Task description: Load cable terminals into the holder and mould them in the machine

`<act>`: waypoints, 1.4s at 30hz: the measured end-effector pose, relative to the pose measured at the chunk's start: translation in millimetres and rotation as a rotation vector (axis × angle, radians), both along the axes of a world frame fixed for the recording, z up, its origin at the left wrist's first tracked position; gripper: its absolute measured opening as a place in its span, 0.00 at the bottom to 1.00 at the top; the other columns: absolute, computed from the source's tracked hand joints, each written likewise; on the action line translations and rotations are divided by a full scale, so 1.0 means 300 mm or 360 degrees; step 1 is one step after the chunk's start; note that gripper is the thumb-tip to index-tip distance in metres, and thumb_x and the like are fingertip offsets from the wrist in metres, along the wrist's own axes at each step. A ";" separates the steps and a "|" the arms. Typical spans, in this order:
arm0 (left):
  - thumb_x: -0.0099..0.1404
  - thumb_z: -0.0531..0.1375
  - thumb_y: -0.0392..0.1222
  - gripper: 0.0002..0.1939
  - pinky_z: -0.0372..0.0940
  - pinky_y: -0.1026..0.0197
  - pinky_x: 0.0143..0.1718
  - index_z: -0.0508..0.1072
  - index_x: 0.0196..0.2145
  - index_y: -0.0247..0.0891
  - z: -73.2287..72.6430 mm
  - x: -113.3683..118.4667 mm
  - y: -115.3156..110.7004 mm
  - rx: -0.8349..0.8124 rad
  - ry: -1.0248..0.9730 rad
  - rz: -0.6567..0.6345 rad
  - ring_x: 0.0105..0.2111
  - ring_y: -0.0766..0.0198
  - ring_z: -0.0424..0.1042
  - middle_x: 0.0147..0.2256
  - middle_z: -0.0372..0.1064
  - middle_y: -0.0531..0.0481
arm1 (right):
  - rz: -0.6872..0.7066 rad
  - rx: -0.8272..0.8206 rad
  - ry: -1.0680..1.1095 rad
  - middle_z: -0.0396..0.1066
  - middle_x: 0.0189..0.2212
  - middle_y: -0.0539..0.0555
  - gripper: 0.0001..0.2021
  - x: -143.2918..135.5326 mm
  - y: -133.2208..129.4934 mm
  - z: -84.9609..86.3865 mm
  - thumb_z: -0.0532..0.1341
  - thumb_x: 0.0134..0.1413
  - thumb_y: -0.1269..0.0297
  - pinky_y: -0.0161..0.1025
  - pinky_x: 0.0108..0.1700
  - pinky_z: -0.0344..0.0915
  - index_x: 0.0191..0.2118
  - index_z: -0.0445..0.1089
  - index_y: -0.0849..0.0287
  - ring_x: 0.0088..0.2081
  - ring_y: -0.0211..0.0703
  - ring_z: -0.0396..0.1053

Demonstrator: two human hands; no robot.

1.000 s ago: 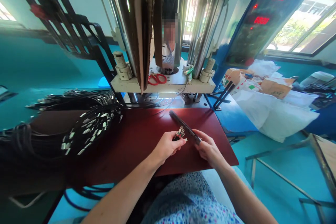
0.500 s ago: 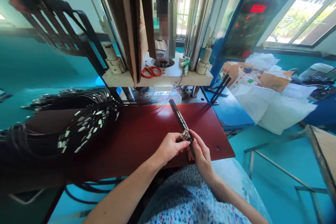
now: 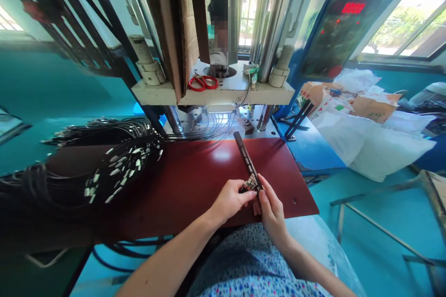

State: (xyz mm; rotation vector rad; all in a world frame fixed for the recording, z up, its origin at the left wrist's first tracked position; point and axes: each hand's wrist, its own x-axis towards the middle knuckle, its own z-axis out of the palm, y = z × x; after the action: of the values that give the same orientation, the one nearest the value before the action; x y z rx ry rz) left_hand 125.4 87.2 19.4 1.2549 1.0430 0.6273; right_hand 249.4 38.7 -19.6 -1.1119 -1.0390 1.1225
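My right hand [image 3: 273, 204] grips the near end of a long dark slotted bar [image 3: 245, 154], which slants away over the red-brown tabletop [image 3: 195, 181]. Light segments show in a row along its length. My left hand [image 3: 232, 200] is closed around a small bunch of metal cable connectors [image 3: 251, 182], pinched against the bar's side. Its fingertips meet the bar close to my right thumb. The lower end of the bar is hidden by my right fingers.
Black cables with silver ends [image 3: 121, 162] lie coiled at the left. Behind the table stands a press [image 3: 216, 95] with red-handled scissors [image 3: 202, 83] on its plate. White bags [image 3: 379, 144] are heaped at the right. A person is partly visible behind the press.
The whole view has shifted slightly, so the scene sits a little further right. Both hands keep their hold on the bar and connectors, with only slight finger movement.
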 end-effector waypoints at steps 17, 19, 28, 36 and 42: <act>0.53 0.57 0.44 0.10 0.51 0.68 0.18 0.65 0.23 0.33 -0.013 0.005 0.015 0.0031 -0.0056 0.0003 0.17 0.72 0.56 0.17 0.59 0.55 | -0.0006 0.0013 -0.0294 0.63 0.21 0.49 0.23 0.008 0.004 -0.012 0.53 0.57 0.54 0.33 0.20 0.58 0.57 0.59 0.57 0.19 0.35 0.57; 0.53 0.58 0.47 0.12 0.52 0.68 0.19 0.65 0.24 0.33 -0.005 -0.006 0.022 0.0000 -0.0163 0.0021 0.18 0.72 0.58 0.19 0.61 0.55 | 0.0004 -0.0038 -0.0172 0.62 0.20 0.48 0.23 0.007 0.009 -0.005 0.53 0.57 0.54 0.31 0.18 0.55 0.56 0.60 0.58 0.18 0.33 0.54; 0.53 0.58 0.51 0.16 0.45 0.68 0.16 0.64 0.27 0.34 0.012 -0.028 0.038 -0.0103 -0.0201 0.0091 0.15 0.74 0.48 0.16 0.53 0.59 | -0.0013 -0.0079 0.0144 0.61 0.23 0.47 0.22 0.014 0.006 -0.018 0.54 0.58 0.56 0.30 0.19 0.52 0.57 0.57 0.56 0.17 0.29 0.51; 0.53 0.58 0.46 0.13 0.55 0.64 0.29 0.72 0.29 0.30 -0.010 -0.006 0.034 0.0166 -0.0038 0.0082 0.26 0.67 0.60 0.25 0.65 0.51 | 0.0023 -0.0064 0.0093 0.59 0.22 0.47 0.22 0.019 -0.005 -0.018 0.53 0.58 0.56 0.32 0.20 0.52 0.57 0.57 0.56 0.18 0.31 0.52; 0.52 0.59 0.46 0.12 0.50 0.66 0.23 0.67 0.22 0.33 -0.023 0.006 0.033 0.0075 -0.0193 0.0148 0.20 0.71 0.53 0.19 0.58 0.55 | 0.0115 -0.0080 -0.0043 0.55 0.19 0.45 0.23 0.023 -0.006 -0.021 0.53 0.58 0.55 0.32 0.20 0.48 0.58 0.56 0.55 0.18 0.32 0.49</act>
State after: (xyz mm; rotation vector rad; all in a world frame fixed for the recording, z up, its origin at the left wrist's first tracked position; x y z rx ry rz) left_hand 127.2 97.1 12.6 1.1989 0.9944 0.7938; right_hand 256.4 36.9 -25.8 -1.1400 -1.0845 1.1996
